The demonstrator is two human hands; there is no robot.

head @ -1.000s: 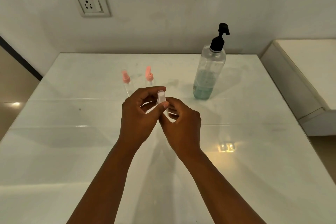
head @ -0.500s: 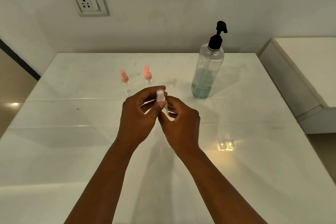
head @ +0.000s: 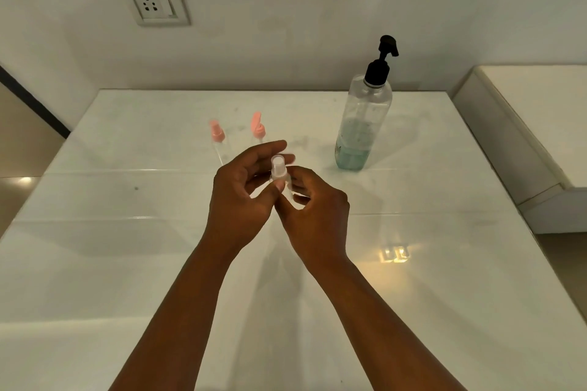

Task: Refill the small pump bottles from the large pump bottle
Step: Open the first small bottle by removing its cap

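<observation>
White glossy tabletop [head: 413, 279] fills most of the view, butted against a pale wall that carries a white electrical socket plate [head: 154, 0] at the upper left. A warm patch of reflected light [head: 394, 253] lies on the surface to the right of the arms.

Above the middle of the table, both hands meet around a small clear plastic pump bottle with a translucent white top [head: 279, 172]. The left hand [head: 241, 200] has its thumb pressed against the bottle's neck while its forefinger arches over the far side of the top, the other fingers curled loosely beneath. The right hand [head: 314, 213] holds the bottle's lower body, fingers bent around it and partly hiding it. The bottle is upright, raised off the surface.

Behind the hands stand two more small clear bottles: one with a pink pump top [head: 217, 133] on the left, and one with a pink top whose nozzle points upward [head: 257, 127] just beside it on the right. Their clear bodies are hard to make out against the table.

Well apart to the right stands a tall clear plastic bottle with a black pump head [head: 365, 117], upright, with blue-green liquid filling roughly its lower third.

A white raised ledge [head: 540, 124] runs along the right edge.
</observation>
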